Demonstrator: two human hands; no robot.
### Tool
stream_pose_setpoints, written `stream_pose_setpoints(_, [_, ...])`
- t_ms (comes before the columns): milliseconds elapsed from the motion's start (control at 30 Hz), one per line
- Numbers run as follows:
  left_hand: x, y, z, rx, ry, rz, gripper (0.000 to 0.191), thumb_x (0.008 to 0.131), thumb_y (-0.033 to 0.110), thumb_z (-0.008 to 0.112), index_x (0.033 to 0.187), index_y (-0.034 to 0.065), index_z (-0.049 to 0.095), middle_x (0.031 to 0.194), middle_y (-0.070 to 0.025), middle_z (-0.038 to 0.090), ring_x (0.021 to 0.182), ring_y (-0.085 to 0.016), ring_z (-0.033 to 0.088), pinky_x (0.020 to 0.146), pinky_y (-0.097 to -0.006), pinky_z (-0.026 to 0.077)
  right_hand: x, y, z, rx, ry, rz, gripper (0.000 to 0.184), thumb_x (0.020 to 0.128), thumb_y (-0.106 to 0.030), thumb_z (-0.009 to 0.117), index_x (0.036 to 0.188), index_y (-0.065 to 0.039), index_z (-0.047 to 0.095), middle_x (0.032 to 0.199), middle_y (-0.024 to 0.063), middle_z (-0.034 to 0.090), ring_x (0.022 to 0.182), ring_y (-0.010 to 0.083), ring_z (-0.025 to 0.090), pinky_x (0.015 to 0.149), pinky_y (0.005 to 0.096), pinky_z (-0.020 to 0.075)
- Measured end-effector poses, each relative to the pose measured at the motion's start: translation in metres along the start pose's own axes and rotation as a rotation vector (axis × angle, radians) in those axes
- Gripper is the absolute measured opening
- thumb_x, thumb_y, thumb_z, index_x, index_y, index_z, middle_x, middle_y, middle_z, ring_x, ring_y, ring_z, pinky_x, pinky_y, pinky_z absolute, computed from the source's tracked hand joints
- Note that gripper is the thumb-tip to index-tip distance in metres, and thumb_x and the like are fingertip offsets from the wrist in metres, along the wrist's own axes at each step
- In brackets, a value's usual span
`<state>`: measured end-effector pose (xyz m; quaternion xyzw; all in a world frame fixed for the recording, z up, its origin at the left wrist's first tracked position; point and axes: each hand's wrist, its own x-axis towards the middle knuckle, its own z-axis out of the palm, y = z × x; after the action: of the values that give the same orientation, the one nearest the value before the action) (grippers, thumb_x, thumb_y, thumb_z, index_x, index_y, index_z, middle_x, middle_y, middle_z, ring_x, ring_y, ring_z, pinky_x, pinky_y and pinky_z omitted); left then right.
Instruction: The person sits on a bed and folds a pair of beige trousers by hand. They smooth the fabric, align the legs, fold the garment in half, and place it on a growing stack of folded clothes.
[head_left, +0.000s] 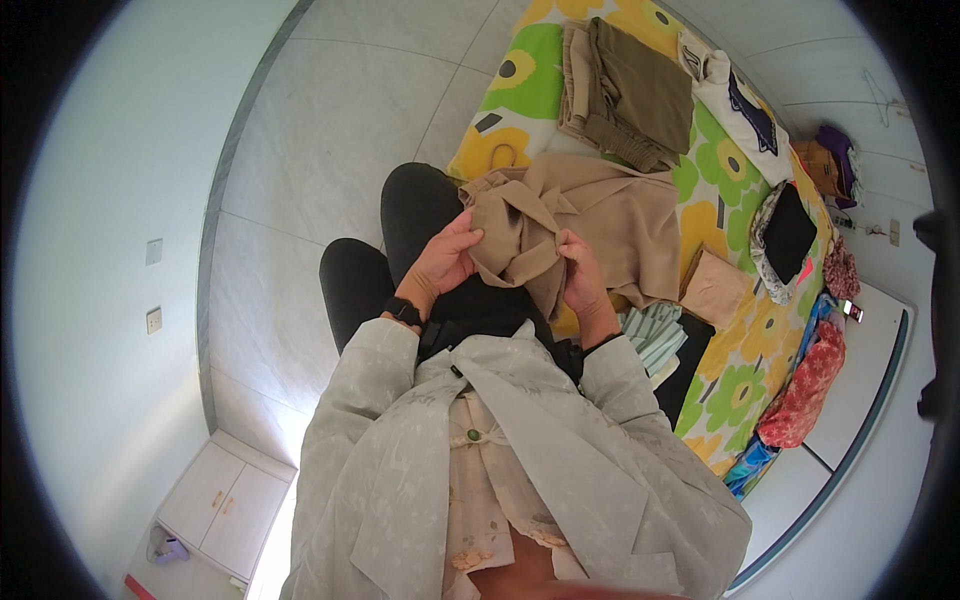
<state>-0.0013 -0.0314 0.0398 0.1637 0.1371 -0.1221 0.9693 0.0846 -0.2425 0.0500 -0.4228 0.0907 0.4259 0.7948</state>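
Observation:
A tan cloth garment (622, 225) lies partly over my lap and partly on the flowered bed cover (750, 330). My left hand (450, 255) pinches a bunched fold of it between thumb and fingers, near my knee. On the right, my right hand (583, 277) grips another edge of the same fold. The cloth loops and twists between both hands. Just beyond the garment is a pile of folded brown and tan clothes (637, 82). Close to my right forearm lie a striped cloth (652, 337) and a small folded beige cloth (716, 289).
A white garment with a dark pattern (742, 112), a black cloth (784, 232) and a red patterned cloth bundle (806, 390) lie along the bed's far side. A tiled floor (277, 150) and a wall (112, 225) are on the left. A low cabinet (217, 499) stands at lower left.

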Motion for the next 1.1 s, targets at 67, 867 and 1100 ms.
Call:
stream_pose_setpoints(67, [0.0, 0.0, 0.0, 0.027, 0.022, -0.008, 0.055, 0.09, 0.006, 0.045, 0.14, 0.0092, 0.023, 0.138, -0.0081, 0.037, 0.123, -0.023, 0.042, 0.101, -0.0381, 0.038, 0.0, 0.0, 0.001, -0.002, -0.01, 0.0, 0.013, 0.077, -0.008, 0.049, 0.087, -0.003, 0.056, 0.087, 0.0034, 0.058, 0.081, 0.0142, 0.054, 0.079, 0.0262, 0.0434])
stream_pose_setpoints(867, [-0.006, 0.007, -0.01, -0.149, 0.099, -0.068, 0.039, 0.095, 0.015, 0.04, 0.133, 0.0058, 0.035, 0.129, -0.0086, 0.046, 0.116, -0.023, 0.048, 0.098, -0.0377, 0.039, 0.013, 0.015, 0.076, -1.248, -0.122, -0.463, 0.023, 0.072, -0.001, 0.056, 0.095, -0.005, 0.057, 0.095, 0.0095, 0.055, 0.076, 0.0256, 0.056, 0.066, 0.0331, 0.0462])
stream_pose_setpoints(1100, [-0.003, -0.002, -0.018, 0.141, 0.186, -0.032, 0.033, 0.094, 0.013, 0.041, 0.126, 0.005, 0.043, 0.124, -0.008, 0.051, 0.112, -0.022, 0.05, 0.096, -0.0365, 0.041, 0.025, 0.022, 0.089, -1.118, -0.066, -0.667, 0.03, 0.075, -0.003, 0.053, 0.105, -0.002, 0.056, 0.105, 0.0153, 0.056, 0.097, 0.0314, 0.054, 0.083, 0.0356, 0.0442])
